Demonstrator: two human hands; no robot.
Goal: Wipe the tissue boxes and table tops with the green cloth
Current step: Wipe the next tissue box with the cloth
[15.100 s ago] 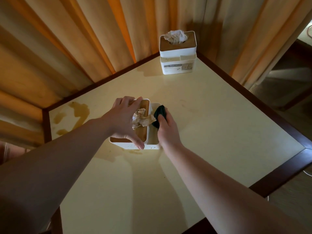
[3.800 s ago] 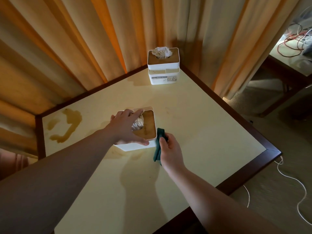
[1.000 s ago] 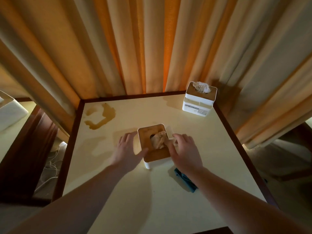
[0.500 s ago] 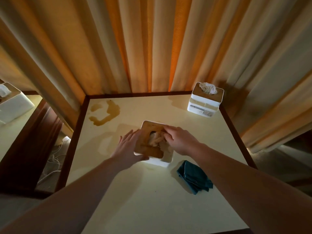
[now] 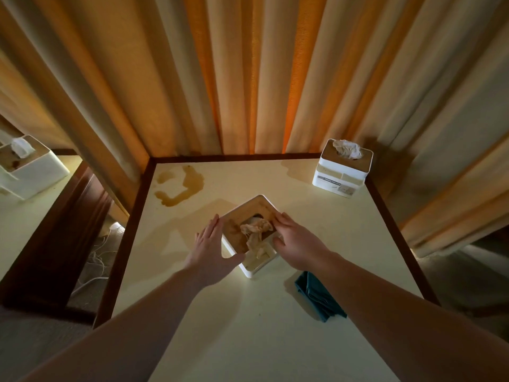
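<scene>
Cream laminate with a dark wood rim forms the table (image 5: 275,340), and a white tissue box (image 5: 254,267) with a brown top sits near its middle, turned corner-on to the viewer. A crumpled, stained tissue (image 5: 256,232) spills from its opening. The left hand (image 5: 210,250) lies against the box's left side with fingers straight and spread, thumb reaching toward the near corner. The right hand (image 5: 296,244) rests on the box's right edge, its fingers bent over the rim by the tissue; it grips the box there. The green cloth (image 5: 316,295) lies crumpled on the table just right of and nearer than the box, partly under the right forearm, in neither hand. A brown spill (image 5: 181,188) stains the far left corner. A second tissue box (image 5: 343,168) stands at the far right corner, and a third (image 5: 27,166) on another table at the left. Tan curtains (image 5: 248,73) hang behind.
</scene>
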